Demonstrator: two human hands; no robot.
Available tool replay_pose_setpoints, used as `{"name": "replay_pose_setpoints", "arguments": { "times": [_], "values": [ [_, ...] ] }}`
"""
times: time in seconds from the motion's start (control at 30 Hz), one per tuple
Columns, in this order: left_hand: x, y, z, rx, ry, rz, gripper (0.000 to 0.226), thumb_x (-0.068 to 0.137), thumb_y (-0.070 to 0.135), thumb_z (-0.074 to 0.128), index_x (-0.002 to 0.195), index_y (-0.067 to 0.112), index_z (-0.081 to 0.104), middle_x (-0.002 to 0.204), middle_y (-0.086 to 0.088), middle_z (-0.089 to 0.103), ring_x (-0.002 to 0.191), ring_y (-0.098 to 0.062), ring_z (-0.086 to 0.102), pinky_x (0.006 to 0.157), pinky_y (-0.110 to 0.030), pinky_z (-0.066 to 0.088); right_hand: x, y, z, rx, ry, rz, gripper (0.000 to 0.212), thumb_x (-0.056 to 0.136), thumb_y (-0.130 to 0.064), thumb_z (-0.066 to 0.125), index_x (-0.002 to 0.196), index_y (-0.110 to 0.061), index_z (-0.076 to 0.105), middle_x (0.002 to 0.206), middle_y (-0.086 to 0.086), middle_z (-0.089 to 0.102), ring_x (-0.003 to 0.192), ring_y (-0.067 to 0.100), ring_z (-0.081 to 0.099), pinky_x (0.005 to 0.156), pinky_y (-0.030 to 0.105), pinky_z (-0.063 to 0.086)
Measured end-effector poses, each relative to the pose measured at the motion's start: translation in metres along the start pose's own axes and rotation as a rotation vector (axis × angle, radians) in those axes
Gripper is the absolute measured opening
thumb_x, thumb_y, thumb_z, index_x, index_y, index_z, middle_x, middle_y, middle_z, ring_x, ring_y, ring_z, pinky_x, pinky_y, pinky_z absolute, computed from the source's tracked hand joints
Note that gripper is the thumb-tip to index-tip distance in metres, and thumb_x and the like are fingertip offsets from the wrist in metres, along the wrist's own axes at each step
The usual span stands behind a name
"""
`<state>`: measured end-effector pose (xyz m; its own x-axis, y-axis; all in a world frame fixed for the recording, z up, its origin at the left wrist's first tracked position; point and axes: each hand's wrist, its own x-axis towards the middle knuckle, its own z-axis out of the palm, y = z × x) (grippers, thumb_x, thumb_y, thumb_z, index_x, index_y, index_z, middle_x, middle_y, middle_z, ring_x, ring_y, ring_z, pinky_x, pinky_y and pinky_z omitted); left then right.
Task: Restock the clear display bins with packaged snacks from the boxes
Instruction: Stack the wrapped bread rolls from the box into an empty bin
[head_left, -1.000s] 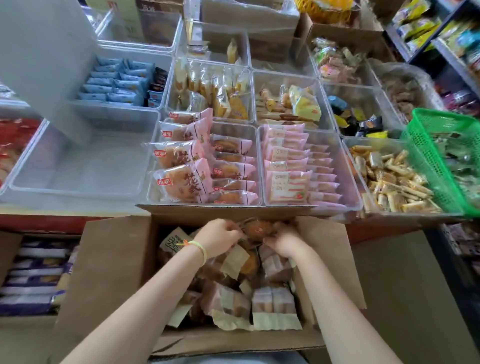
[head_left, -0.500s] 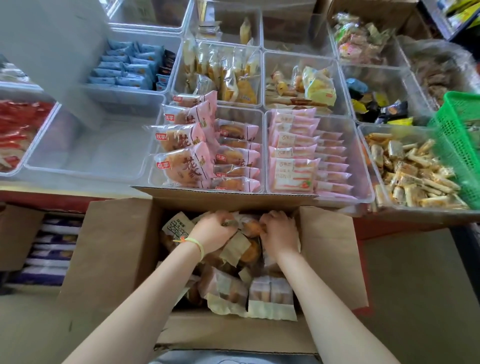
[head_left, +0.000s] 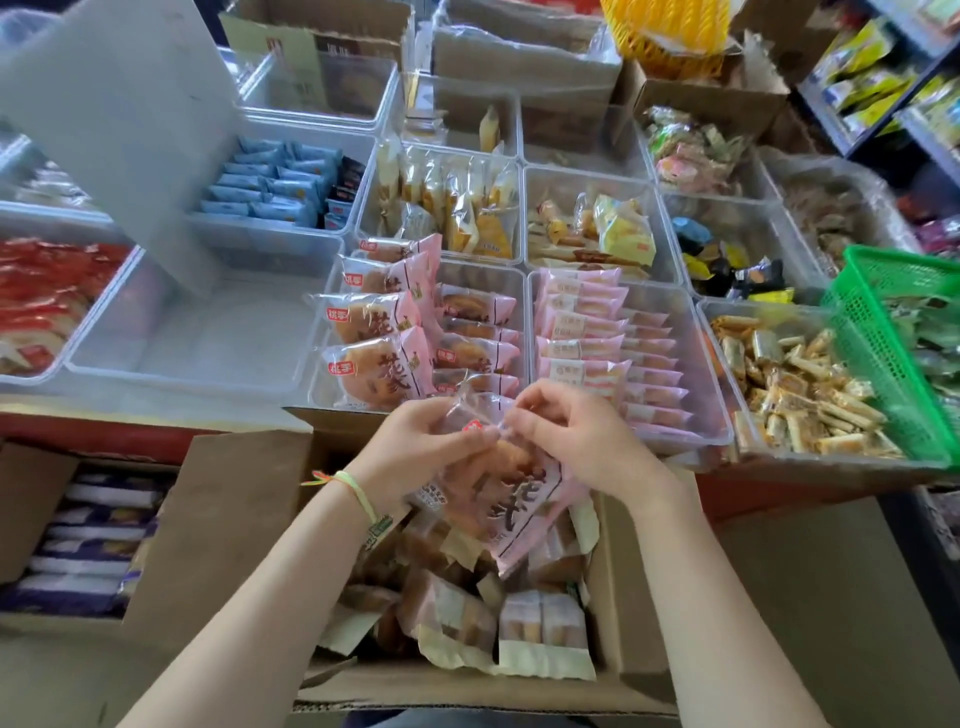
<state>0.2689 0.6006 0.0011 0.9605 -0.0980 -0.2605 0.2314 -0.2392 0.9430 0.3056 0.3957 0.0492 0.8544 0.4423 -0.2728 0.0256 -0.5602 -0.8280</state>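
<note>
Pink cake packet (head_left: 511, 493) is up over the open box (head_left: 244, 519), just short of its matching bin (head_left: 415, 332). My left hand (head_left: 421, 441) and right hand (head_left: 576, 441) both pinch its crinkly top edge. It looks light, slippery and squashable, so I'd hold the seam. My fingers hide the label; deeper box contents are unclear.
</note>
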Motion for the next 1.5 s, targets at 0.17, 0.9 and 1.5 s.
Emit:
{"name": "replay_pose_setpoints", "arguments": {
  "times": [0.17,0.9,1.5],
  "values": [
    [0.007,0.032,-0.039,-0.328,0.224,0.093,0.066,0.078,0.052,0.076,0.094,-0.01,0.061,0.091,-0.034,0.067,0.076,-0.033,0.067,0.077,-0.049,0.055,0.004,-0.033,-0.03,0.175,0.119,-0.05,0.041,0.078,-0.06,0.073,0.106,-0.032,0.066,0.101,-0.006,0.075,0.095,0.015,0.072,0.081,0.045,0.06],
    [0.147,-0.032,-0.101,1.123,0.025,-0.097,0.129,0.061,0.073,0.073,0.152,0.04,-0.012,0.164,-0.003,-0.014,0.15,-0.027,-0.016,0.119,-0.059,-0.001,0.229,0.027,-0.032,0.18,0.587,0.317,0.04,0.07,-0.029,0.09,0.085,-0.025,0.053,0.098,-0.001,0.062,0.098,0.027,0.062,0.093,0.037,0.052],
    [0.159,-0.052,-0.095,1.105,0.066,-0.081,0.128,0.064,0.072,0.072,0.151,0.043,-0.017,0.163,-0.003,-0.021,0.149,-0.03,-0.019,0.119,-0.06,-0.004,0.281,0.037,0.016,-0.529,0.355,0.145,0.051,0.089,-0.018,0.059,0.138,-0.017,0.046,0.143,0.01,0.044,0.131,0.029,0.042,0.111,0.044,0.038]
  ]
}}
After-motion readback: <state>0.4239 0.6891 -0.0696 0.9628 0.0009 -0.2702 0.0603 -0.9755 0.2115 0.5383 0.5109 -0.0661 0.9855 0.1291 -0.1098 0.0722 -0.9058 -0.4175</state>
